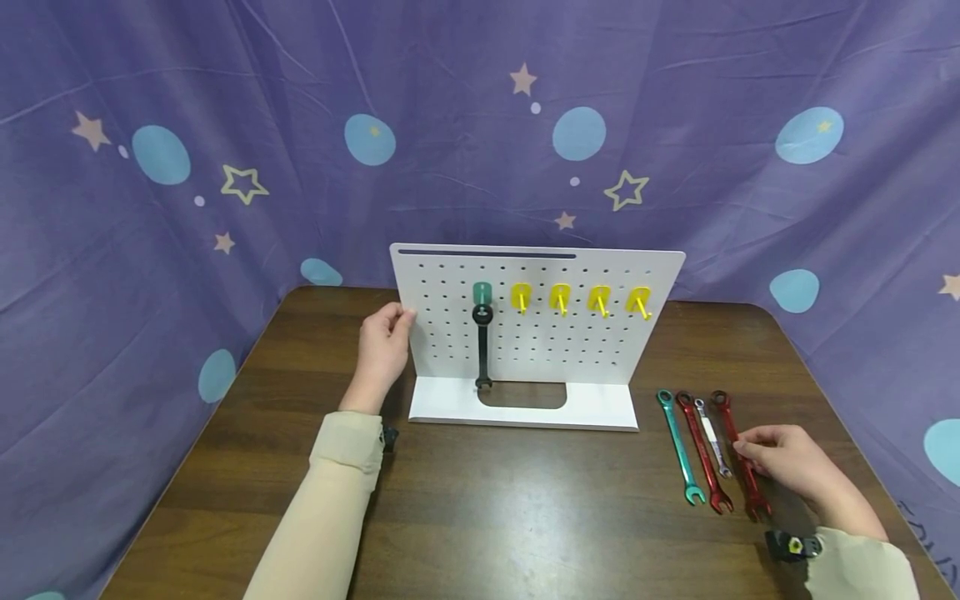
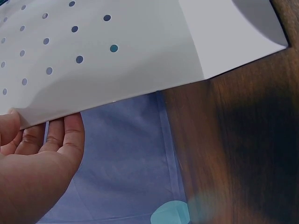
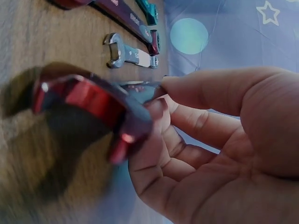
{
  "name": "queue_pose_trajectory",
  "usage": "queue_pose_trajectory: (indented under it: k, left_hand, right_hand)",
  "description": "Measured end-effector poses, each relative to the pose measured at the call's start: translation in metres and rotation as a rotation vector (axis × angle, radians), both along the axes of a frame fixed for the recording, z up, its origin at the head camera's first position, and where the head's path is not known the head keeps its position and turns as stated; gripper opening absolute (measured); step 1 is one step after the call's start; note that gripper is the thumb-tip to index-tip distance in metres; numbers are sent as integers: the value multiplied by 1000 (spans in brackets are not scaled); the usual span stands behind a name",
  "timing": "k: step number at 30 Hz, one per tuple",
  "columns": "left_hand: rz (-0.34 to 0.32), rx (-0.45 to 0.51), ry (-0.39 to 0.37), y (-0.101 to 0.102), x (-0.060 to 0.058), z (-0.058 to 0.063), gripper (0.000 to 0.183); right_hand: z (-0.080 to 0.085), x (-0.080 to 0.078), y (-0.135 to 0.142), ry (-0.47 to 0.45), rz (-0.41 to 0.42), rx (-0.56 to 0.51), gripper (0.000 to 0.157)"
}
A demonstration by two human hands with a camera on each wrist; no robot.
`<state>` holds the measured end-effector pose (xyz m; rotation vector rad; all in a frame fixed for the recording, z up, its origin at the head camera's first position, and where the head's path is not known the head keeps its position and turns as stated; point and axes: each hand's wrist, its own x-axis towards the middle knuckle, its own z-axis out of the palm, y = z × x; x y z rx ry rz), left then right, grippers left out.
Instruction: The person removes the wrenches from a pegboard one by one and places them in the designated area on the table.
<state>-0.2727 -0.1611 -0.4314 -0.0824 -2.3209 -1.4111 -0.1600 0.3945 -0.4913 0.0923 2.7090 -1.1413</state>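
Note:
My left hand (image 1: 384,348) pinches the left edge of a white pegboard (image 1: 450,342), thumb in front and fingers behind, as the left wrist view shows. A black wrench (image 1: 483,350) hangs upright from a green hook (image 1: 482,292) on the board. Over at the right, my right hand (image 1: 787,462) pinches a red wrench (image 1: 738,450) between thumb and fingers; its open end (image 3: 93,100) looms close in the right wrist view. Beside it on the table lie a small silver wrench (image 1: 712,437), another red wrench (image 1: 703,450) and a green wrench (image 1: 681,446).
Several yellow hooks (image 1: 559,298) stick out of the pegboard in a row, right of the green one. The board's base has a cutout at its front. Behind the brown wooden table (image 1: 487,508) hangs a purple curtain (image 1: 465,167) with stars and blue dots.

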Motion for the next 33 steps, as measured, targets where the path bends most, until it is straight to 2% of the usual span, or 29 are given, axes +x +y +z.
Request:
queue_pose_trajectory:
  k: [5, 17, 23, 29, 33]
  left_hand:
    - [1, 0, 3, 0, 0, -1, 22]
    - [5, -1, -20, 1, -1, 0, 22]
    - [9, 3, -8, 0, -1, -1, 21]
    - [1, 3, -3, 0, -1, -2, 21]
    - [2, 8, -7, 0, -1, -2, 21]
  right_hand:
    - [-3, 0, 0, 15, 11, 47, 28]
    - [-2, -1, -2, 14, -3, 56, 26]
    - [0, -2, -2, 9, -5, 98, 25]
    - [-1, -1, 0, 37, -23, 163, 22]
    - [-2, -1, 1, 64, -27, 183, 25]
